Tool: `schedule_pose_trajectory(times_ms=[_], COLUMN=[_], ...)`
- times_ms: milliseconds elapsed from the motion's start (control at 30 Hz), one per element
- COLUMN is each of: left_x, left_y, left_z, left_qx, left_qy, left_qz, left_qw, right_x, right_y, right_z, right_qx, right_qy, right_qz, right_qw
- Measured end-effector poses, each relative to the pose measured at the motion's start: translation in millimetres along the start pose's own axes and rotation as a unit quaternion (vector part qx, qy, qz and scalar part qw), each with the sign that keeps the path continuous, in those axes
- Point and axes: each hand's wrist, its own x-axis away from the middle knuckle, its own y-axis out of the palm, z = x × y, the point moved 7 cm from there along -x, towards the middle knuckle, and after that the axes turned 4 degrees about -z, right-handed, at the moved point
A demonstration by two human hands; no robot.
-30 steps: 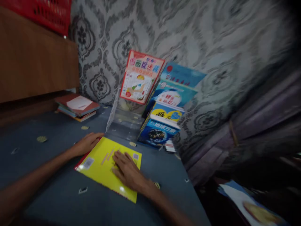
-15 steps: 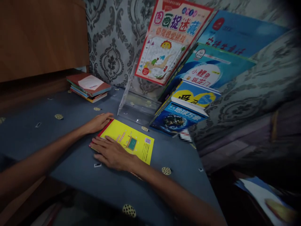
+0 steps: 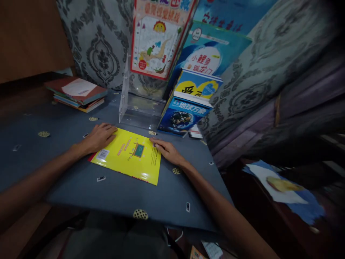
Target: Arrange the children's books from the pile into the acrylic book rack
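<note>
A yellow book (image 3: 126, 154) with a red spine lies flat on the table, its back cover up, showing a barcode and a small green chalkboard picture. My left hand (image 3: 99, 138) rests over its upper left edge, fingers laid out and slightly bent, the thumb side against the cover. At the upper right corner, my right hand (image 3: 169, 151) has its thumb and forefinger closed together on the book's edge, the other fingers curled below. The book's lower edge lies free of both hands.
Behind the book stands a clear acrylic rack (image 3: 140, 113) holding several upright picture books (image 3: 185, 115). A stack of books (image 3: 77, 93) sits at the table's back left. Beyond the right table edge, papers (image 3: 277, 183) lie on a dark surface.
My right hand has moved from the book's left part to its upper right corner, uncovering the barcode. My left hand now lies further onto the cover. The view has shifted right and down.
</note>
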Motion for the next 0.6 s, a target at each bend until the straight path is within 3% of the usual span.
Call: schedule_pose_trajectory(times_ms=[200,400,500,600], left_x=[-19,-39,-24,8], left_y=[14.8,32.3,33.6,30.7], left_z=[80,143,164,179], left_qx=[-0.014,0.030,0.053,0.078], left_qy=[0.133,0.237,0.295,0.338], left_qz=[-0.064,-0.091,-0.103,-0.128], left_qw=[0.989,0.967,0.948,0.929], right_x=[12,13,14,15], right_y=[-14,-13,-12,-12], right_z=[11,8,7,7], right_qx=[-0.044,-0.058,-0.063,-0.055], right_qy=[0.016,0.003,-0.003,0.002], right_qz=[0.069,0.065,0.064,0.064], right_qw=[0.996,0.996,0.996,0.996])
